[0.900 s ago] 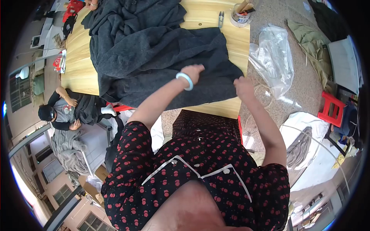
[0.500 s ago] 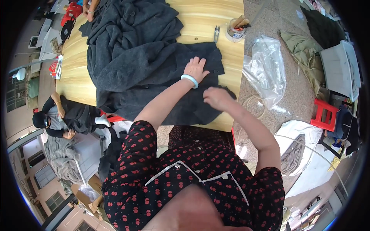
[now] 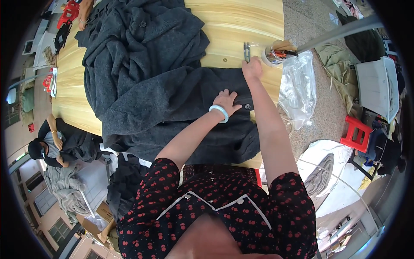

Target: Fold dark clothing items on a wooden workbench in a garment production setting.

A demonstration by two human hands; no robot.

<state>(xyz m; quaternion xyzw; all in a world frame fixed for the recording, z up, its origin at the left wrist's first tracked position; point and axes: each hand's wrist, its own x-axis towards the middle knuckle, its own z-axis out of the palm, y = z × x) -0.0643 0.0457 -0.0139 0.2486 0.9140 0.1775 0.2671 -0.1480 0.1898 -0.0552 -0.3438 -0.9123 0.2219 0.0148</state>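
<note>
A dark grey woollen coat [image 3: 142, 88] lies heaped and spread over the wooden table. On its flattened part, my left hand [image 3: 226, 102] rests palm down with fingers apart, wearing a pale bracelet, close to a dark button [image 3: 247, 106]. My right hand [image 3: 252, 69] is beyond the coat's far edge, its fingers closed at the near end of a pair of thread snips [image 3: 246, 50]. The snips still lie along the tabletop, blades pointing away. Just right of them stands a clear plastic tub [image 3: 276, 55] with tools in it.
A small round metal piece [image 3: 224, 60] lies on the wooden table [image 3: 241, 21]. Another person's hand [image 3: 84, 17] is at the far left corner. A seated person [image 3: 51, 142] handles dark cloth at left. Clear plastic [image 3: 297, 88] and a red stool [image 3: 356, 133] are at right.
My right hand has moved from above the coat's near right part, away from me, to the thread snips. My left hand stays flat on the coat. The whole view has shifted slightly.
</note>
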